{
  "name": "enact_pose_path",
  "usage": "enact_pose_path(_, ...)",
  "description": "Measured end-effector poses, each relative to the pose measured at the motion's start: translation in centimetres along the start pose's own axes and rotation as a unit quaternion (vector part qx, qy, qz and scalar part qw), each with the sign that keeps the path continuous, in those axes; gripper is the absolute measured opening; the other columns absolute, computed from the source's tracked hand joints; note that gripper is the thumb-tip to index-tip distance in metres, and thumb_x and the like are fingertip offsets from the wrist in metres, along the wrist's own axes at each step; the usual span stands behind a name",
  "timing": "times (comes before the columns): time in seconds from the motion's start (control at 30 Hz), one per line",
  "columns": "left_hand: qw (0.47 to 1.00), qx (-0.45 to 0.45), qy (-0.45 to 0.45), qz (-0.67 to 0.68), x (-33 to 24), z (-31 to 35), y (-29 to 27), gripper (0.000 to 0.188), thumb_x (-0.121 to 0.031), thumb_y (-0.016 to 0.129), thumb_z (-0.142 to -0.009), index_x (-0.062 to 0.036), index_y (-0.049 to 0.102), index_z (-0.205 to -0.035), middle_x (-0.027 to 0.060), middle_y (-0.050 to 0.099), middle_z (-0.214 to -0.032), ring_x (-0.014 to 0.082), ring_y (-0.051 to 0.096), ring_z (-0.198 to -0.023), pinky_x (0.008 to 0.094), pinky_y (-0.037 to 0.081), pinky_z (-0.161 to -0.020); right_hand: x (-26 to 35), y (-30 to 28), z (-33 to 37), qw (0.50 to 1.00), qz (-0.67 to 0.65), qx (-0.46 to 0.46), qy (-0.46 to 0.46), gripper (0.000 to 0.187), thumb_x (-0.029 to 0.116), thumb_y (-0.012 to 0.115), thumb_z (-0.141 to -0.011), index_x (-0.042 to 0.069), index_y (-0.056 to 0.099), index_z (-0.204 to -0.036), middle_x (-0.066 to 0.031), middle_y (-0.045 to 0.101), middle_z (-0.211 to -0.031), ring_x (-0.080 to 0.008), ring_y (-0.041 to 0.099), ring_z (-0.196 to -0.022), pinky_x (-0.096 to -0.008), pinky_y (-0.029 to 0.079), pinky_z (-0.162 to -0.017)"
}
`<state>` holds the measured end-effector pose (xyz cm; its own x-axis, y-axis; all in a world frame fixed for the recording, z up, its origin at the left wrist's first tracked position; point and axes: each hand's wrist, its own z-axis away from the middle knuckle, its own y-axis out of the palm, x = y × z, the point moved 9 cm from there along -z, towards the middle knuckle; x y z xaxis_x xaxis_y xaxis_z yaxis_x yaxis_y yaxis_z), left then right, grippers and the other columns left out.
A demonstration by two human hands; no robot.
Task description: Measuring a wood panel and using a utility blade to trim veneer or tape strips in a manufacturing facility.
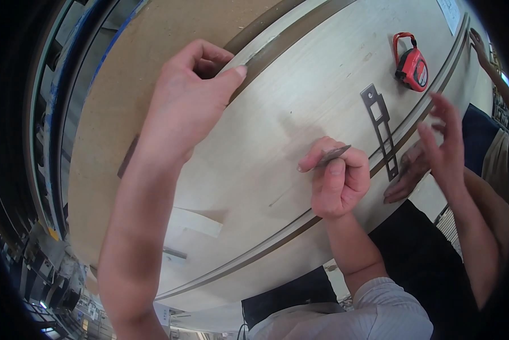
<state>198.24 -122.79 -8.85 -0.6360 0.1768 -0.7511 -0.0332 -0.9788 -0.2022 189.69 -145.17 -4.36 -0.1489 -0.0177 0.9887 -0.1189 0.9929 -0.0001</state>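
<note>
Pale wood-grain panel (pixel 300 102) with a dark edge strip fills the view, lying flat like a counter. Left hand (pixel 189 96) is curled on the panel's far edge, thumb pressed to the strip. Right hand (pixel 339 181) is closed on a thin flat metal blade (pixel 332 154), near the panel's near edge. A slotted metal plate (pixel 382 127) lies just beside it; a red tape measure (pixel 412 65) sits further off. Another person's hands (pixel 435 153) hover at the right.

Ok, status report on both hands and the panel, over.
Left hand pinching the edge strip at the pale wood panel's far side. Right hand holding a thin flat blade. Another person's hands by the metal plate.
</note>
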Motion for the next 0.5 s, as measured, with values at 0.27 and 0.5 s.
enact_pose_path(0.27,0.999,-0.014,0.022,-0.039,-0.1,-0.5,0.2,0.025,-0.023,0.075,-0.089,-0.0062,0.067,-0.105,0.0041,0.068,-0.094,0.0156,0.063,-0.086,0.0323,0.051,-0.081,0.2,0.5,0.0,0.999,0.036,-0.005,-0.01,0.015,0.008,0.041,-0.109,-0.002,0.051,-0.116,-0.0185,0.064,-0.085,-0.0197,0.058,-0.07,-0.0316,0.05,-0.065)
enact_pose_path(0.5,0.999,-0.023,0.011,-0.044,-2.1,-1.7,2.0,0.024,-0.022,0.076,-0.092,-0.0033,0.067,-0.104,0.0032,0.066,-0.095,0.0104,0.061,-0.085,0.0274,0.051,-0.075,0.3,0.3,0.1,0.998,0.051,-0.029,-0.016,0.015,0.007,0.042,-0.108,-0.004,0.051,-0.113,-0.0177,0.065,-0.084,-0.0183,0.058,-0.07,-0.0306,0.05,-0.064)
